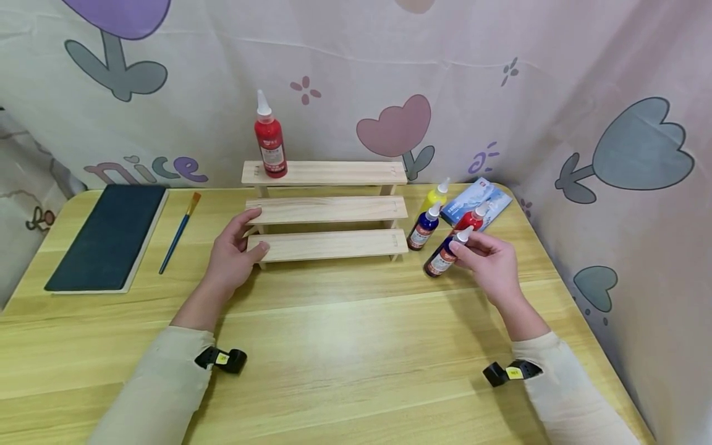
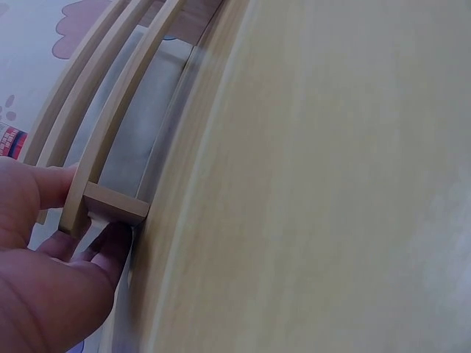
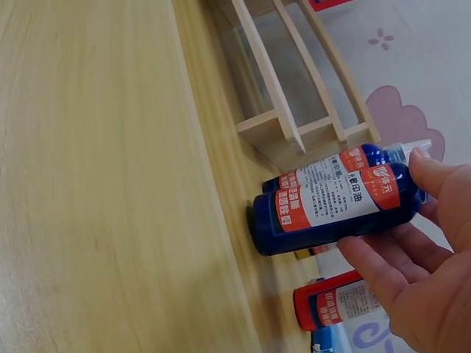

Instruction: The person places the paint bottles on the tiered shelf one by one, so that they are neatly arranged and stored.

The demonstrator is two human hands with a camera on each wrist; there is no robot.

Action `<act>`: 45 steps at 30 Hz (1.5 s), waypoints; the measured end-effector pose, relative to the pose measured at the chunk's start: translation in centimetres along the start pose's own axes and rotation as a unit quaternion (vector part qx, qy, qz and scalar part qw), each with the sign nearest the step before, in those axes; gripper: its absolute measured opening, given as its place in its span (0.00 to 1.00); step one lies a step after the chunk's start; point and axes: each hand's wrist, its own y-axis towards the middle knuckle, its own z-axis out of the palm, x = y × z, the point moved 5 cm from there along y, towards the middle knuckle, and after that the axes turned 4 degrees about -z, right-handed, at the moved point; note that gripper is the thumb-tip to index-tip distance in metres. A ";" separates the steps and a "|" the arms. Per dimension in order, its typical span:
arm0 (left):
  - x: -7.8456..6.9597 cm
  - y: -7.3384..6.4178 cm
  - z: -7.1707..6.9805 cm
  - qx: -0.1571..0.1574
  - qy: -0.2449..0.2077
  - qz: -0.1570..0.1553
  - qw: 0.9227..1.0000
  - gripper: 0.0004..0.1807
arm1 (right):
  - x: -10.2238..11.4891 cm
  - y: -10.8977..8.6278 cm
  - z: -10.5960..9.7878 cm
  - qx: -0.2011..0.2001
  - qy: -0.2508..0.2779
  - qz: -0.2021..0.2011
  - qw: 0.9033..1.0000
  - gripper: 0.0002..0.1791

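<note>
A three-tier wooden stepped shelf point(image 1: 328, 246) stands near the back of the table. My left hand point(image 1: 230, 259) grips its left end, the thumb on the lowest tier and fingers around the side; the left wrist view shows fingertips under that board point(image 2: 110, 140). My right hand point(image 1: 494, 267) pinches a dark blue paint bottle point(image 1: 441, 261) near its white nozzle cap. The bottle leans, its base close to the table; whether it touches is unclear. A second blue bottle point(image 1: 421, 235) stands right behind it. A red bottle point(image 3: 335, 300) and a yellow bottle point(image 1: 434, 198) are close by.
A large red bottle point(image 1: 271, 148) stands on the top tier's left end. A blue-and-white packet point(image 1: 495, 201) lies at the back right. A dark notebook point(image 1: 105, 238) and a paintbrush point(image 1: 179, 235) lie at the left. A patterned curtain point(image 1: 334, 55) hangs behind the table.
</note>
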 end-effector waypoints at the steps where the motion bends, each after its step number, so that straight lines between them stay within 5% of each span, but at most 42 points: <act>1: 0.0 0.0 0.0 0.000 0.002 -0.001 1.000 0.39 | 0.1 0.0 0.0 0.000 0.007 0.000 1.000 0.15; 28: 0.0 0.0 -0.1 -0.006 0.015 -0.007 1.000 0.38 | 7.6 1.9 2.2 0.057 0.028 -0.071 0.995 0.11; 45: -0.2 0.0 -0.1 -0.002 0.017 -0.002 1.000 0.38 | 12.1 6.4 4.9 0.072 0.042 -0.082 0.993 0.15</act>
